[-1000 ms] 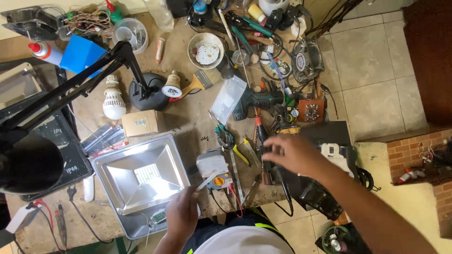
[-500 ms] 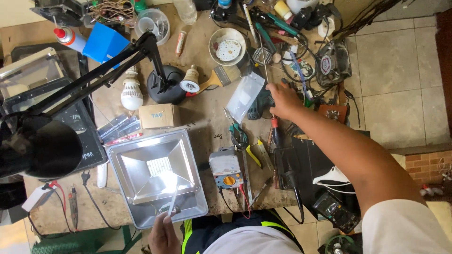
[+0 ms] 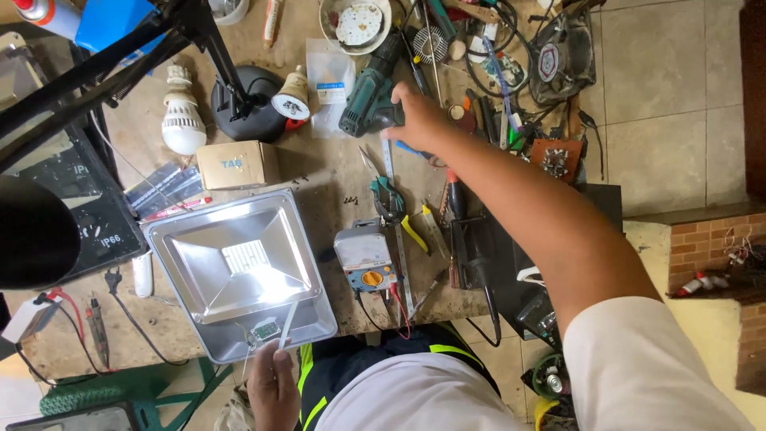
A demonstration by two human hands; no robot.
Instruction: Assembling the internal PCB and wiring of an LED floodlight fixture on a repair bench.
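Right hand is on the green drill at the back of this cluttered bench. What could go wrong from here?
Pulling the drill back, the right hand could snag the scissors and cables crowded around it. The floodlight overhangs the bench edge, steadied only by the left hand, so it might tip off.

We look down on a worn brown bench point(image 3: 335, 179) crowded with clutter. To its right lies a pale tiled floor point(image 3: 662, 88), bordered by a low red brick wall point(image 3: 702, 239). A green stand point(image 3: 136, 391) sits below the bench's near edge.
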